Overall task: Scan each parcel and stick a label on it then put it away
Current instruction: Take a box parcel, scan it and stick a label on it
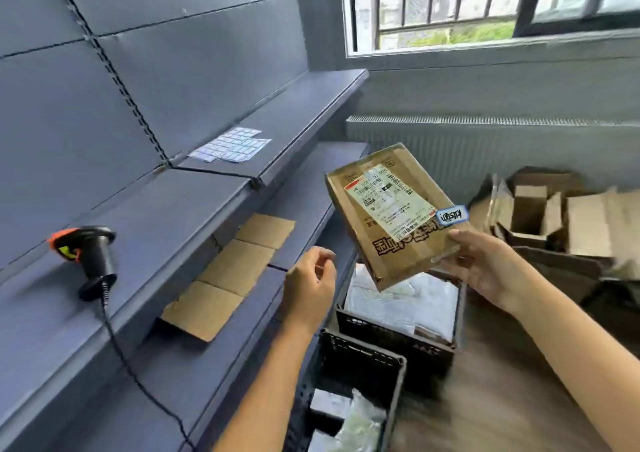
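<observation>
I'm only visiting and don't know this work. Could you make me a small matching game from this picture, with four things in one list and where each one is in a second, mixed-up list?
Things:
1. barcode scanner
2. label sheets
3. cardboard parcel
4. flattened cardboard

Places:
A. gripped in the right hand
B. lying on the lower shelf
C. standing on the near upper shelf
D. lying on the far upper shelf, toward the window

Pairs: 1-C, 2-D, 3-A, 4-B.
</observation>
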`<state>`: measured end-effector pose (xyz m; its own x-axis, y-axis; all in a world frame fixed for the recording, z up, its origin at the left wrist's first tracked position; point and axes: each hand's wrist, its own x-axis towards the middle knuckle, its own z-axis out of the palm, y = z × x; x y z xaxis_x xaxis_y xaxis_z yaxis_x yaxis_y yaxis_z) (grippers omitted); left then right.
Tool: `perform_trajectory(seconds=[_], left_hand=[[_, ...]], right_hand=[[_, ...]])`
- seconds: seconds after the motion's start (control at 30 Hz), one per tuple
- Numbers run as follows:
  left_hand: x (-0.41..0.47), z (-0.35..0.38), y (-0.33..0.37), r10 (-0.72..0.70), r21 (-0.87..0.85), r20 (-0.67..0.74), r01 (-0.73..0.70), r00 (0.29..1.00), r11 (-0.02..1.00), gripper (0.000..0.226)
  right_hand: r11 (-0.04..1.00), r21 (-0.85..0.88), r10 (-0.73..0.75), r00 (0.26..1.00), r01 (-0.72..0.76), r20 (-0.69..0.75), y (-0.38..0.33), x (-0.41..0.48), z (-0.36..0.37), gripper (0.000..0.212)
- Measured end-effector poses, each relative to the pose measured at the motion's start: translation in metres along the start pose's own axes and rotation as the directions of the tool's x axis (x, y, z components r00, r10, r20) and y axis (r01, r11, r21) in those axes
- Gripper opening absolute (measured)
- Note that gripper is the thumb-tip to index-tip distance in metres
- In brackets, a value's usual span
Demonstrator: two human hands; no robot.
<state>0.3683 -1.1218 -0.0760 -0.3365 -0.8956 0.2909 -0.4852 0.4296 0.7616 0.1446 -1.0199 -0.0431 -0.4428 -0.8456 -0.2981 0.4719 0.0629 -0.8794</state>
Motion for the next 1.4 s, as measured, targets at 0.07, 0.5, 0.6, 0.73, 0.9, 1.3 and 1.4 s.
perform_trajectory(seconds=[0.07, 0.5, 0.6, 0.73, 0.9, 1.3, 1.4], left_hand=[[-0.005, 0.037, 0.022, 0.016, -0.036, 0.059, -0.014, 0.998, 0.999, 0.013], [0.012, 0.133, 0.071, 0.076, -0.049, 0.277, -0.065, 0.958, 0.997, 0.012], [0.020, 0.135, 0.065, 0.072, -0.058, 0.301, -0.057, 0.951, 0.997, 0.013], [0.037, 0.129, 0.052, 0.036, -0.082, 0.269, -0.014, 0.962, 0.997, 0.015], [0.052, 0.130, 0.029, -0.062, -0.016, 0.231, 0.067, 0.971, 0.998, 0.016], [0.117, 0.234, 0.061, -0.331, -0.006, -0.022, 0.331, 0.943, 0.944, 0.017], [0.125, 0.255, 0.075, -0.367, -0.026, -0.063, 0.366, 0.928, 0.930, 0.016]], right_hand=[[0.999, 0.026, -0.020, 0.999, 0.021, -0.049, -0.008, -0.016, -0.036, 0.015], [0.986, 0.159, -0.003, 0.964, 0.047, -0.266, -0.016, -0.033, -0.126, 0.014], [0.981, 0.188, 0.004, 0.965, 0.047, -0.262, -0.015, -0.022, -0.122, 0.016], [0.978, 0.209, 0.021, 0.973, 0.028, -0.229, -0.009, 0.004, -0.111, 0.017], [0.987, 0.151, 0.076, 0.986, -0.053, -0.150, -0.005, 0.051, -0.108, 0.016], [0.986, -0.018, 0.164, 0.975, -0.163, 0.148, -0.078, 0.209, -0.165, 0.036], [0.980, -0.062, 0.198, 0.966, -0.190, 0.168, -0.095, 0.238, -0.176, 0.036]])
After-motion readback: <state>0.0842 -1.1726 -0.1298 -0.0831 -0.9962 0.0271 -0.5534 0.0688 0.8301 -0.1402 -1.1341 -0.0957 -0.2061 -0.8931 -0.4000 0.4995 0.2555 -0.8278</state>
